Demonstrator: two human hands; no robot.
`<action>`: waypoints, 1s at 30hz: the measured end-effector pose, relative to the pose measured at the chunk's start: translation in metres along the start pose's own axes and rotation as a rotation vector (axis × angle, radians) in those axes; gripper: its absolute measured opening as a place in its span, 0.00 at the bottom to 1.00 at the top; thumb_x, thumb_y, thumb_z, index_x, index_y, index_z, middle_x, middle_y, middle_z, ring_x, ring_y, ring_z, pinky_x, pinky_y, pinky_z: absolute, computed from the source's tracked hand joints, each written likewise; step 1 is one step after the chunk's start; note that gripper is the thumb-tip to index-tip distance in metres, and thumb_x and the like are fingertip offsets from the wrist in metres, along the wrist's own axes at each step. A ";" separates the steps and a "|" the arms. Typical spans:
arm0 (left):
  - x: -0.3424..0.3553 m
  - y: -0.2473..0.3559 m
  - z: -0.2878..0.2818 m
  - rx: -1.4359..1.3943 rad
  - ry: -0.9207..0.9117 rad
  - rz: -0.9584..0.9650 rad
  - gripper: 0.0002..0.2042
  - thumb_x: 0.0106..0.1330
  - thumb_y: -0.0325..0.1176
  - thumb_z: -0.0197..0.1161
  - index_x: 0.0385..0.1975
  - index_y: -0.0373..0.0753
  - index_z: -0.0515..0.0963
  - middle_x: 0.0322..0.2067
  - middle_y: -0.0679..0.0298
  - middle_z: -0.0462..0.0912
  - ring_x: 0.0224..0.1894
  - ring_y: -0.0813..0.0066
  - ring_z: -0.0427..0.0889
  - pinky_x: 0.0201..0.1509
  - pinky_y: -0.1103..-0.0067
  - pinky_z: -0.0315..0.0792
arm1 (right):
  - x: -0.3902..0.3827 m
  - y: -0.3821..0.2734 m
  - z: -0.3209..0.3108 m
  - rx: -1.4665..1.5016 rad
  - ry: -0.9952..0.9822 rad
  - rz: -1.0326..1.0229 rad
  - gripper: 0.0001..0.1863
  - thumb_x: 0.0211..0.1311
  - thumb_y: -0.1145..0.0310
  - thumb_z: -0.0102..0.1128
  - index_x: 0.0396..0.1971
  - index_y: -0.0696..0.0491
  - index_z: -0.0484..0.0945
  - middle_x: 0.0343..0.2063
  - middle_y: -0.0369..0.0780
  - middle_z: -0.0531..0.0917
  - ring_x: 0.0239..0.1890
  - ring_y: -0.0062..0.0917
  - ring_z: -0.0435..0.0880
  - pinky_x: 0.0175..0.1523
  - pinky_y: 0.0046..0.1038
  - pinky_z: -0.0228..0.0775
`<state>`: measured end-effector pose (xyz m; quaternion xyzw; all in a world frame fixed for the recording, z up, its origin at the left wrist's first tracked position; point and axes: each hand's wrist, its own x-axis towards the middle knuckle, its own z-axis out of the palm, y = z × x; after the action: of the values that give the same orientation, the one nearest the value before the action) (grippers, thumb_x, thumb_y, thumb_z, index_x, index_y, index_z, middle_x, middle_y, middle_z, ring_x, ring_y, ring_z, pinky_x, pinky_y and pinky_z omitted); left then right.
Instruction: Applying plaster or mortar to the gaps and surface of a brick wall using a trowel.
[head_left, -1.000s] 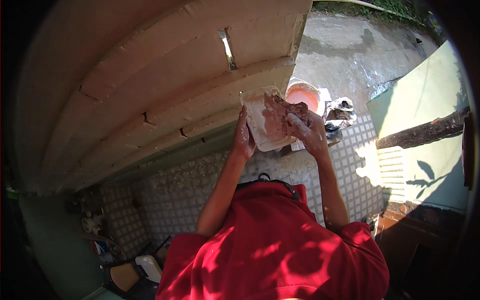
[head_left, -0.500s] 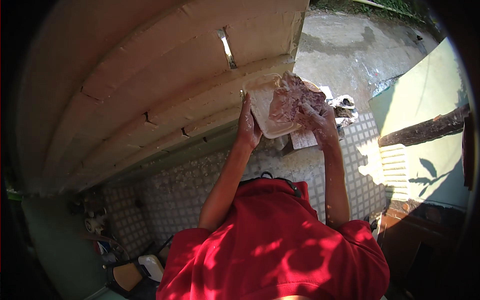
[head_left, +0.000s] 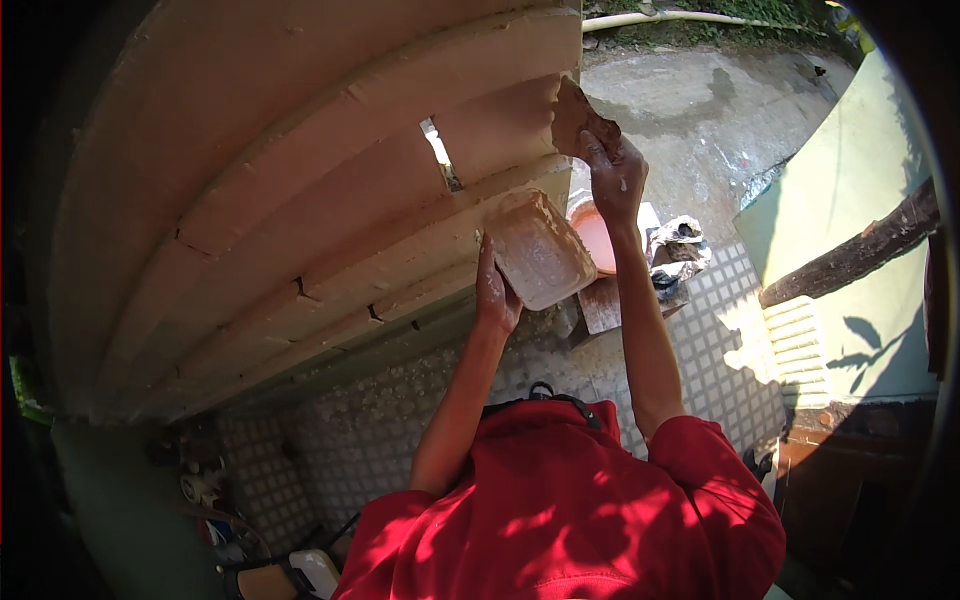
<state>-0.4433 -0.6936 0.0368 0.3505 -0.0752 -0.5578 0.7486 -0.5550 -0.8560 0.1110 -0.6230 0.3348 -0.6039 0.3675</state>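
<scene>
My left hand (head_left: 494,292) grips a shallow rectangular plastic tub (head_left: 545,255) by its left side; the tub is tilted and smeared with pale paste. Further off, my right hand (head_left: 614,178) is closed on a ragged brown piece of thin sheet (head_left: 572,118), paper or cloth, I cannot tell which. That piece hangs at the right edge of a large tan ribbed panel (head_left: 330,170) and appears to touch it. Pale paste spots my right hand. The panel has a narrow slot and several small dark tears.
Behind the tub stands a round container (head_left: 592,238) of pink liquid, by a paste-stained block (head_left: 605,308). A crumpled plastic bag (head_left: 680,245) lies to its right. Checkered tiles (head_left: 725,310) cover the floor. A dark beam (head_left: 850,245) crosses the pale wall at right.
My right hand has lifted the sheet out of the tub, up and away to the panel's right edge. The tub, still in my left hand, sits lower in view, with its inside exposed.
</scene>
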 end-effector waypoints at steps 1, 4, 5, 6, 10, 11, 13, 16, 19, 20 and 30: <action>-0.004 -0.001 -0.004 0.002 -0.001 -0.001 0.27 0.72 0.56 0.47 0.62 0.43 0.65 0.55 0.64 0.75 0.55 0.70 0.76 0.62 0.71 0.70 | -0.003 -0.007 0.007 -0.169 0.069 -0.068 0.14 0.60 0.74 0.58 0.47 0.60 0.80 0.32 0.47 0.86 0.35 0.27 0.85 0.43 0.28 0.75; -0.016 -0.001 -0.018 0.019 0.050 -0.031 0.27 0.72 0.56 0.48 0.63 0.43 0.64 0.57 0.65 0.73 0.57 0.70 0.74 0.64 0.71 0.68 | -0.007 0.006 0.032 -0.319 0.245 -0.249 0.14 0.61 0.75 0.56 0.47 0.54 0.81 0.34 0.53 0.83 0.34 0.43 0.85 0.38 0.33 0.75; -0.021 -0.002 -0.025 0.019 0.053 -0.029 0.27 0.72 0.56 0.48 0.63 0.43 0.64 0.57 0.65 0.73 0.57 0.70 0.74 0.64 0.71 0.68 | -0.011 0.004 0.044 -0.317 0.272 -0.245 0.14 0.62 0.75 0.56 0.47 0.53 0.81 0.33 0.54 0.82 0.33 0.45 0.84 0.36 0.34 0.75; -0.029 0.001 -0.029 0.026 0.090 -0.027 0.28 0.72 0.56 0.48 0.63 0.43 0.63 0.58 0.64 0.73 0.58 0.70 0.73 0.64 0.71 0.68 | -0.015 0.002 0.054 -0.382 0.230 -0.226 0.15 0.62 0.73 0.57 0.49 0.53 0.81 0.29 0.56 0.78 0.28 0.49 0.81 0.32 0.36 0.73; -0.060 0.010 -0.043 0.033 0.137 -0.060 0.29 0.71 0.56 0.48 0.65 0.43 0.61 0.61 0.63 0.70 0.61 0.67 0.71 0.66 0.69 0.67 | -0.023 0.000 0.084 -0.446 0.205 -0.233 0.16 0.61 0.75 0.56 0.50 0.56 0.79 0.25 0.54 0.80 0.24 0.47 0.81 0.29 0.40 0.71; -0.066 0.012 -0.049 0.028 0.150 -0.064 0.30 0.71 0.56 0.48 0.66 0.43 0.61 0.62 0.63 0.69 0.61 0.66 0.71 0.66 0.68 0.67 | -0.025 -0.001 0.090 -0.468 0.171 -0.203 0.18 0.61 0.75 0.56 0.51 0.56 0.78 0.25 0.54 0.79 0.23 0.46 0.80 0.28 0.40 0.71; -0.077 0.017 -0.057 0.052 0.193 -0.055 0.31 0.71 0.57 0.48 0.66 0.42 0.61 0.62 0.63 0.69 0.62 0.66 0.70 0.66 0.68 0.66 | -0.034 -0.002 0.103 -0.488 0.130 -0.171 0.19 0.60 0.76 0.55 0.53 0.56 0.77 0.24 0.54 0.79 0.22 0.46 0.80 0.27 0.41 0.70; -0.089 0.021 -0.071 0.009 0.263 0.005 0.27 0.72 0.52 0.50 0.64 0.43 0.64 0.60 0.65 0.72 0.59 0.67 0.73 0.65 0.68 0.68 | -0.048 -0.002 0.119 -0.416 0.079 -0.217 0.26 0.56 0.78 0.54 0.58 0.56 0.73 0.22 0.54 0.78 0.21 0.46 0.80 0.26 0.42 0.70; -0.094 0.023 -0.085 0.042 0.261 0.028 0.30 0.71 0.55 0.50 0.66 0.42 0.60 0.62 0.63 0.69 0.62 0.66 0.71 0.66 0.68 0.66 | -0.065 -0.009 0.135 -0.347 -0.003 -0.212 0.28 0.55 0.78 0.54 0.60 0.55 0.71 0.22 0.54 0.78 0.21 0.47 0.79 0.27 0.43 0.70; -0.095 0.024 -0.088 0.046 0.259 0.021 0.30 0.71 0.55 0.50 0.66 0.42 0.60 0.62 0.63 0.69 0.62 0.66 0.71 0.66 0.68 0.66 | -0.070 -0.014 0.137 -0.350 -0.030 -0.216 0.30 0.54 0.78 0.54 0.61 0.54 0.70 0.24 0.54 0.79 0.23 0.48 0.80 0.29 0.44 0.72; -0.114 0.025 -0.115 0.007 0.308 0.056 0.29 0.70 0.54 0.52 0.64 0.43 0.64 0.60 0.66 0.71 0.60 0.67 0.71 0.65 0.69 0.66 | -0.064 -0.014 0.072 -0.223 0.191 -0.256 0.23 0.65 0.78 0.49 0.58 0.47 0.75 0.42 0.53 0.80 0.33 0.45 0.84 0.35 0.36 0.75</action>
<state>-0.4080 -0.5382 -0.0018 0.4323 0.0287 -0.4763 0.7651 -0.4866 -0.7897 0.0908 -0.6372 0.3511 -0.6613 0.1828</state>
